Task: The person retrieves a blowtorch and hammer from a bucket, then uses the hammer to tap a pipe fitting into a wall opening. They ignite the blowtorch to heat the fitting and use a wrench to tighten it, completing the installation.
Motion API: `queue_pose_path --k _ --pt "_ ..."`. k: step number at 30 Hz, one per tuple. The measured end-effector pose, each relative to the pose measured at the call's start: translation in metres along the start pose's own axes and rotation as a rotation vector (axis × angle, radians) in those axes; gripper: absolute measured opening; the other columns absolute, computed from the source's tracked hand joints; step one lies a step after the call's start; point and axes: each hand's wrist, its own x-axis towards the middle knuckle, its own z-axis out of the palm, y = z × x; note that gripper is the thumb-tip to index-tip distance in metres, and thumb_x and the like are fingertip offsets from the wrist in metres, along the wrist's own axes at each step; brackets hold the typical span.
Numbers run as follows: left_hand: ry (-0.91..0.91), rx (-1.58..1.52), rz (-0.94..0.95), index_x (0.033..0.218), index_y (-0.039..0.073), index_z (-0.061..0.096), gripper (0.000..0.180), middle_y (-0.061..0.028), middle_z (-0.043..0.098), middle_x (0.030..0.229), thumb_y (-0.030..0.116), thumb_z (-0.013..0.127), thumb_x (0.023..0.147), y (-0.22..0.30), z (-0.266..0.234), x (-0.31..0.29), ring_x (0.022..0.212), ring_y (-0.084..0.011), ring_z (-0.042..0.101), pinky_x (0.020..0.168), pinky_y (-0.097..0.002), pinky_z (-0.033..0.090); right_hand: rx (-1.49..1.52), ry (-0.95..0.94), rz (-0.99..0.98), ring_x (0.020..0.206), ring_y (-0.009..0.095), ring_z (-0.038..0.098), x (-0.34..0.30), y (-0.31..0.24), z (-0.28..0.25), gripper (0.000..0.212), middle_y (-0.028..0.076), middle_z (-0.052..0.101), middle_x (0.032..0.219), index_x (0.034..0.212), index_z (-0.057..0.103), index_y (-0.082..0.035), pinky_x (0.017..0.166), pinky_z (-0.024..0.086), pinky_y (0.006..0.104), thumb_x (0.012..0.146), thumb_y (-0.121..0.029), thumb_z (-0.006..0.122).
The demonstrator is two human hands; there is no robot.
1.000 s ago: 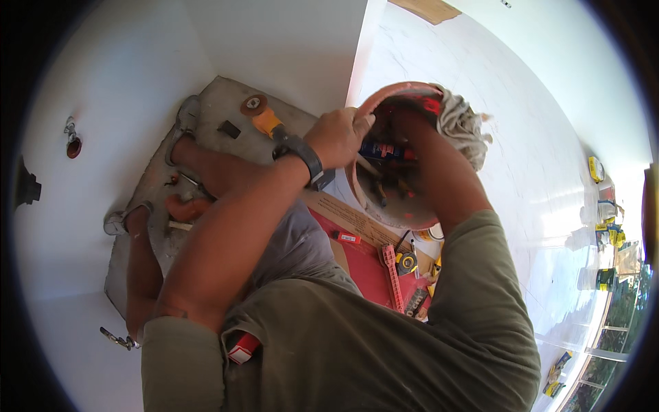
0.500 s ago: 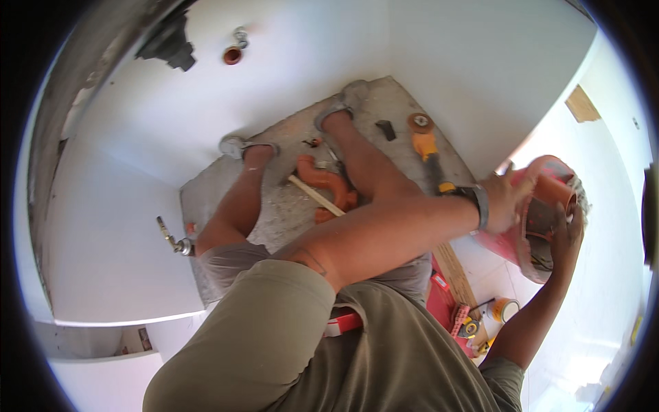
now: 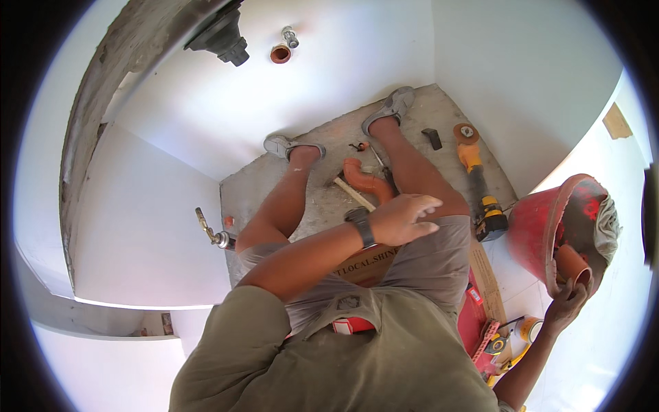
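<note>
My left hand (image 3: pixel 403 220), with a dark wristband, is over my lap, open, fingers stretched to the right and holding nothing. Off to the right, my right hand (image 3: pixel 566 306) grips a short orange-brown pipe piece (image 3: pixel 572 264) by its lower end, at the mouth of a red bucket (image 3: pixel 532 223). A greyish crumpled cloth or bag (image 3: pixel 607 232) hangs over the bucket's far rim. Between my legs lie a curved orange pipe trap (image 3: pixel 365 180) and a light wooden handle (image 3: pixel 353 193), partly hidden by my left arm.
A yellow-black angle grinder (image 3: pixel 476 172) and a small black block (image 3: pixel 432 138) lie by my right leg. An orange pipe stub (image 3: pixel 280 53) and valve (image 3: pixel 290 36) stick out of the back wall. A black drain fitting (image 3: pixel 223 40) hangs above. A tape measure (image 3: pixel 495 345) and can (image 3: pixel 529 329) sit lower right.
My left hand has drawn back from the bucket to over my lap. My right hand stays on the pipe piece at the bucket's mouth. The view has shifted.
</note>
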Motion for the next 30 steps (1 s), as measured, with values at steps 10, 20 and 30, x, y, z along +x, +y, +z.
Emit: queue_pose_path --k 10,20,30 --pt "0.077 -0.096 -0.073 0.141 -0.004 0.044 0.057 -0.0232 0.058 0.135 0.024 0.066 0.096 0.006 -0.018 -0.055 0.122 -0.0311 0.06 0.098 -0.0397 0.051 -0.213 0.141 0.241 0.123 0.035 0.055 0.087 -0.116 0.071 0.036 0.017 0.057 0.132 0.114 0.063 -0.006 0.098 0.047 0.0448 0.096 -0.038 0.063" --pt "0.378 -1.429 -0.226 0.139 0.001 0.044 0.052 -0.0195 0.059 0.129 0.036 0.056 0.101 -0.009 -0.077 -0.035 0.116 -0.0293 0.061 0.1 -0.0423 0.049 0.767 -0.018 -0.904 0.102 0.032 0.064 0.04 -0.361 0.137 0.016 0.009 0.062 0.122 0.096 0.07 -0.008 0.085 0.054 0.0441 0.087 -0.02 0.064" --pt "1.035 -0.402 -0.514 0.127 0.003 0.049 0.047 -0.0157 0.062 0.102 0.027 0.065 0.09 -0.1 -0.265 -0.028 0.088 -0.034 0.065 0.077 -0.0484 0.057 0.998 -0.915 -0.641 0.092 0.035 0.067 -0.053 -0.442 0.246 0.015 0.013 0.066 0.104 0.094 0.063 -0.006 0.077 0.054 0.0462 0.089 -0.02 0.063"
